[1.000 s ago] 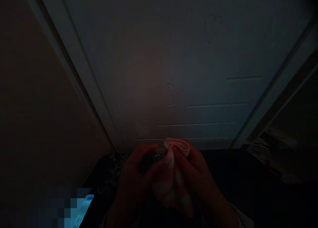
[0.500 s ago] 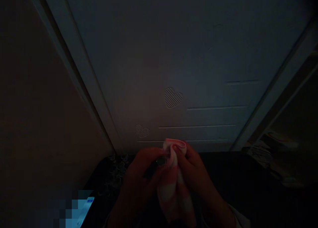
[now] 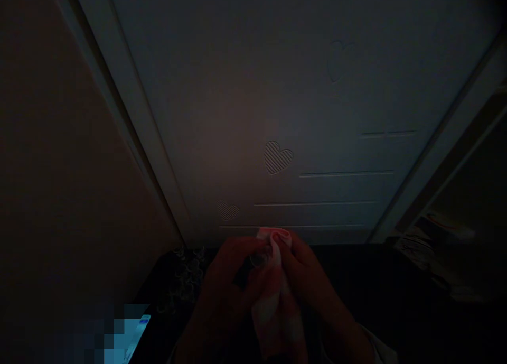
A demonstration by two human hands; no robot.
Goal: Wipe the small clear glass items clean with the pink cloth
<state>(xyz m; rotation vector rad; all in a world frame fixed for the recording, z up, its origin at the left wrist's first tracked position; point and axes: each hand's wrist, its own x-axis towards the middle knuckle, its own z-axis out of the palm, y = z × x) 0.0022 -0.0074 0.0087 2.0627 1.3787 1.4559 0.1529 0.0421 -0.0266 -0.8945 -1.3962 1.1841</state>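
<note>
The light is very dim. A pink-and-white cloth [image 3: 268, 308] hangs down from between my two hands, its top edge bunched and folded over. My right hand [image 3: 307, 271] is closed on the cloth, with the thumb pressed into the fold. Fingers and thumb of my left hand [image 3: 227, 279] curl around a small clear round piece [image 3: 260, 257] that looks like glass or plastic. The cloth lies against this piece on its right side. Darkness hides the fingertips and the exact shape of the piece.
Several similar clear round pieces [image 3: 188, 279] lie on the dark tabletop [image 3: 348, 285] to the left. A lit screen [image 3: 134, 335] glows at the lower left. Ahead stands a pale panel [image 3: 222, 115] with embossed hearts. Indistinct items [image 3: 431, 248] lie at right.
The cloth's top edge has dropped slightly and shifted a little left with my right hand. My left hand keeps the clear piece, which now shows a little more plainly.
</note>
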